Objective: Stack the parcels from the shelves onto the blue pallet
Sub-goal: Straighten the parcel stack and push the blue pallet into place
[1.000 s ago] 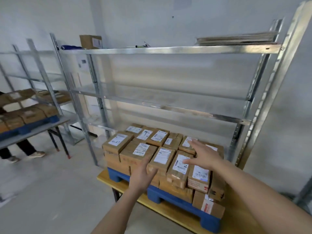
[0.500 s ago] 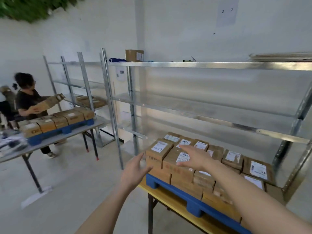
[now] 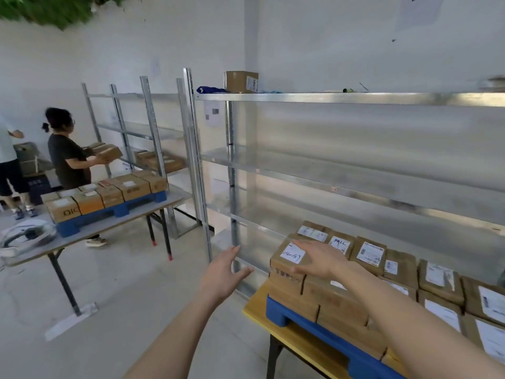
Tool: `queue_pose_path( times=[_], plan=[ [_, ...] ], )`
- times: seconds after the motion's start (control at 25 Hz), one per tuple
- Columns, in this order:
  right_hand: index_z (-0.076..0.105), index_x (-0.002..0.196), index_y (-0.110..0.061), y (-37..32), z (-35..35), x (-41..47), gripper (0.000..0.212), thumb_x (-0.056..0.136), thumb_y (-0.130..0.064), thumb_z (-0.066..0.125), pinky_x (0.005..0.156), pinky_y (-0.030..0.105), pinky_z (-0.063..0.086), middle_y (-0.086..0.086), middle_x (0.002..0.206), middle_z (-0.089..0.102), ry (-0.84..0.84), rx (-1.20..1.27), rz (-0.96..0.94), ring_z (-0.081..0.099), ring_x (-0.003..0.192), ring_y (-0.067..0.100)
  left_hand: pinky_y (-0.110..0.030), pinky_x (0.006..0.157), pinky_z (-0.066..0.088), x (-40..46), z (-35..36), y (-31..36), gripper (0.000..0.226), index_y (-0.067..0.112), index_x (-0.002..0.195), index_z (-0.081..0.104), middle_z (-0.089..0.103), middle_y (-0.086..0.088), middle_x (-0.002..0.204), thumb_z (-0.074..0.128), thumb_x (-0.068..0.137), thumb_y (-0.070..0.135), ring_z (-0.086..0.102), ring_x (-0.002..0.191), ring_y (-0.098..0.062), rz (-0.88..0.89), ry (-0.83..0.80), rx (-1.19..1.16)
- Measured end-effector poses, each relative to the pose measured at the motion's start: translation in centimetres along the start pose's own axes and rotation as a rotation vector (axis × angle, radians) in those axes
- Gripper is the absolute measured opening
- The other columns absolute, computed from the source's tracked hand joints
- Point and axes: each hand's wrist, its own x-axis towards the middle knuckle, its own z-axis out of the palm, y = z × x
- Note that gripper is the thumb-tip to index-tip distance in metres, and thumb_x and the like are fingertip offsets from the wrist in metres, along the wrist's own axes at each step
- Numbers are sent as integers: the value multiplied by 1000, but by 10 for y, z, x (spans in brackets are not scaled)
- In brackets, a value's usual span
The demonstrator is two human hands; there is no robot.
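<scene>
Several brown cardboard parcels (image 3: 369,253) with white labels are stacked in layers on the blue pallet (image 3: 276,313), which sits on a yellow-edged table (image 3: 257,310) at the lower right. My right hand (image 3: 319,259) hovers with fingers spread over the left corner parcel (image 3: 287,258), holding nothing. Left of the stack, my left hand (image 3: 222,274) is held open in the air, empty. Behind the pallet, the metal shelves (image 3: 341,173) have bare middle levels. One small cardboard box (image 3: 241,81) stands on the top shelf.
At the left a second table (image 3: 109,228) carries another blue pallet (image 3: 109,212) loaded with parcels. A person in a black shirt (image 3: 68,157) stands behind it holding a parcel, beside more shelving (image 3: 131,127). Open floor lies between the two tables.
The view has swung left, so the pallet now sits lower right and the other table shows fully. Both hands came off the stack's front; the left one moved out beside it.
</scene>
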Motion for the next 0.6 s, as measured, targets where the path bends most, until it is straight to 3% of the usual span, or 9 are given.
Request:
queue_pose_path(
  times=[0.28,0.6],
  plan=[
    [18,161,-37,17,21,101,91,88,-69,60,118,40,32,-10,168,20,-45,72,111,25,153,18,-30,115,27,114,10,-49,68,28,149,41,41,5,155,59,91,58,34,143,-13,32,-157,6],
    [14,162,-36,48,46,141,92,89,-68,60,122,46,28,-10,170,11,-128,105,306,19,155,19,-34,114,31,209,49,-65,76,29,153,34,37,6,157,55,89,65,34,144,-15,79,-347,-44]
  ],
)
